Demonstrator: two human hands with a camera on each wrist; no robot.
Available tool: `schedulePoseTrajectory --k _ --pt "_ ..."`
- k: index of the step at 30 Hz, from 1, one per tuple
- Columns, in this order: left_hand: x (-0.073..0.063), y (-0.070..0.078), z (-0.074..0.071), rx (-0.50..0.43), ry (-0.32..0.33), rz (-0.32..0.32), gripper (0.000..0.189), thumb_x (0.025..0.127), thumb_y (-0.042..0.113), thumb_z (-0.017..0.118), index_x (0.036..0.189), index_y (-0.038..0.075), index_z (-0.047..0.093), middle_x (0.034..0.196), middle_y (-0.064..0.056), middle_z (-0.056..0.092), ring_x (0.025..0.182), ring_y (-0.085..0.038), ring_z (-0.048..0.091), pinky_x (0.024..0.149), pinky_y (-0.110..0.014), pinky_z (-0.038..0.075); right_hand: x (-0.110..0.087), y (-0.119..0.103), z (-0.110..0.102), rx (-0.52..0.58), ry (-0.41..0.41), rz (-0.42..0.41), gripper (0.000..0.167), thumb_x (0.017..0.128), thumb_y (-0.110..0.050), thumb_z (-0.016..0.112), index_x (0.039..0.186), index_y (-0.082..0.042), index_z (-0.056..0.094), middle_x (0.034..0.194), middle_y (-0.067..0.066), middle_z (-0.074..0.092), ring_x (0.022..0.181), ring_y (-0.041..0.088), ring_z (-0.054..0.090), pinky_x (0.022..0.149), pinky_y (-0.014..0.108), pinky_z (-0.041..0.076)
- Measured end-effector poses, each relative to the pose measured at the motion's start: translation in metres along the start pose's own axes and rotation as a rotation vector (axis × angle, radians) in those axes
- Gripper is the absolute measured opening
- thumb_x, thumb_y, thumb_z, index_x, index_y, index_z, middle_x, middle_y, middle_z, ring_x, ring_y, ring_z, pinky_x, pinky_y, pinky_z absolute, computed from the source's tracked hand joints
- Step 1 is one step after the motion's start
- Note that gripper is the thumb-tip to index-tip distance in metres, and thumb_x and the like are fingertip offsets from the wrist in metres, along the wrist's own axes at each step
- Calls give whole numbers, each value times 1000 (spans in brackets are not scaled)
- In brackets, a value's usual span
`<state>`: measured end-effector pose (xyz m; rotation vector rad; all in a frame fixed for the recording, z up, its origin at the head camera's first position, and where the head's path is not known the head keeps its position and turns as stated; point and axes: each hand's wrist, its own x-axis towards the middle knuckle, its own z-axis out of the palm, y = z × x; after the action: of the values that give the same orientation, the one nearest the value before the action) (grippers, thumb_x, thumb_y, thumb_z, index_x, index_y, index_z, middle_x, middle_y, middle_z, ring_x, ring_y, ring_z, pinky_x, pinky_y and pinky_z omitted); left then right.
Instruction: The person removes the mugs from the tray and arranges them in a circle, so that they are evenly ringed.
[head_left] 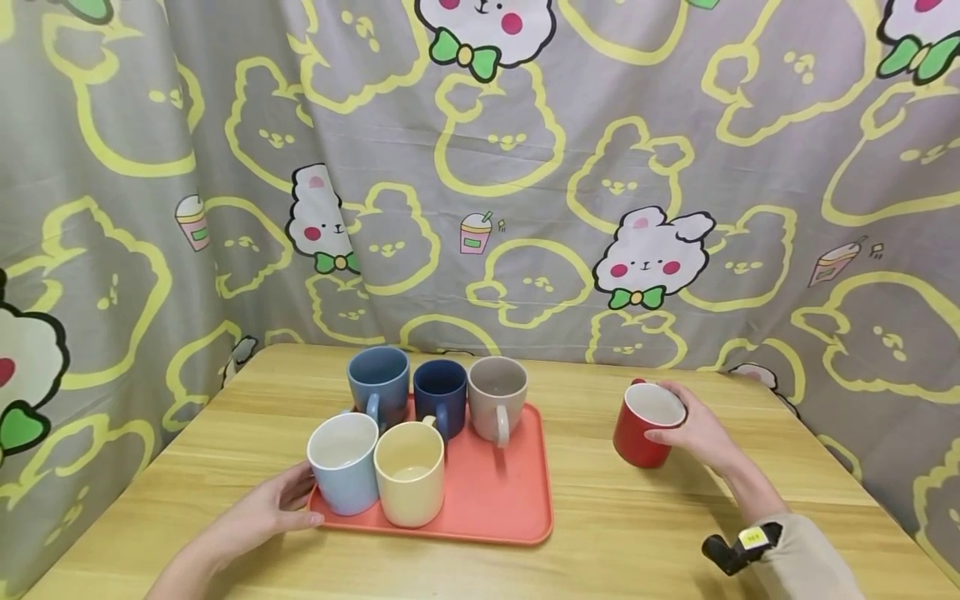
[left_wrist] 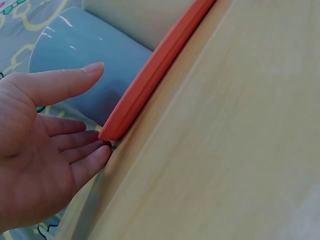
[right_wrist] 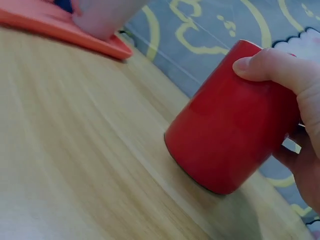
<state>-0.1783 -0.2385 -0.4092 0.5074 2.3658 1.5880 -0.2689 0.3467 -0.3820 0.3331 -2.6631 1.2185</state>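
My right hand (head_left: 696,425) grips a red mug (head_left: 640,440) with a white inside, thumb on the near side and fingers round the far side. The mug leans slightly, its base close over the table in the right wrist view. On the left, my left hand (head_left: 262,510) is at the front left corner of a coral tray (head_left: 498,508). Its fingertips (left_wrist: 95,152) touch the tray's corner, and its thumb points along the side of a light blue mug (head_left: 347,475). A pale yellow mug (head_left: 411,492) stands beside that one on the tray.
Along the tray's back stand a grey-blue mug (head_left: 378,375), a navy mug (head_left: 438,387) and a taupe mug (head_left: 497,396). The tray lies on a wooden table (head_left: 585,533). A patterned curtain (head_left: 525,208) hangs behind the table and at both sides.
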Motion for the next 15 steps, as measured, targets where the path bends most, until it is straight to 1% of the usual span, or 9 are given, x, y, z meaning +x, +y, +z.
schedulePoseTrajectory --k 3,8,9,10,13,14,15 --pt "-1 0 0 -3 1 -15 83 85 12 66 135 -24 10 137 -44 20 126 -54 25 90 -11 38 1 4 -1 38 -25 6 81 73 -14 78 137 4 32 119 24 51 97 21 53 78 21 44" --pt "-1 1 1 5 0 1 82 86 12 65 134 -25 10 136 -45 20 125 -54 25 91 -14 39 5 6 -5 114 -80 19 79 76 -12 75 138 3 29 120 23 50 97 14 52 78 20 45" --pt "-1 1 1 2 4 -6 83 85 12 65 135 -24 10 137 -44 20 126 -54 25 91 -13 39 6 6 -5 129 -90 19 79 76 -12 75 138 3 28 121 24 49 98 13 52 79 19 45" --pt "-1 1 0 6 1 2 82 86 11 65 134 -25 9 136 -45 20 125 -54 25 92 -13 39 7 6 -5 140 -94 21 78 77 -12 74 138 3 27 122 24 48 98 11 51 80 19 44" --pt "-1 2 0 6 4 -14 83 86 12 65 135 -24 10 137 -44 20 126 -53 25 92 -14 39 9 7 -5 163 -94 23 79 77 -10 74 136 6 25 124 25 45 99 8 49 81 16 42" --pt "-1 2 0 7 -2 -10 82 86 12 65 135 -24 9 137 -44 19 126 -53 26 93 -15 39 9 7 -6 168 -94 25 79 77 -9 73 136 7 24 125 26 43 99 7 48 81 15 41" --pt "-1 2 1 7 -1 -19 82 86 12 65 136 -23 10 138 -43 20 126 -53 26 93 -16 39 9 7 -6 167 -93 27 79 77 -9 73 135 8 23 125 27 42 99 7 47 81 14 41"
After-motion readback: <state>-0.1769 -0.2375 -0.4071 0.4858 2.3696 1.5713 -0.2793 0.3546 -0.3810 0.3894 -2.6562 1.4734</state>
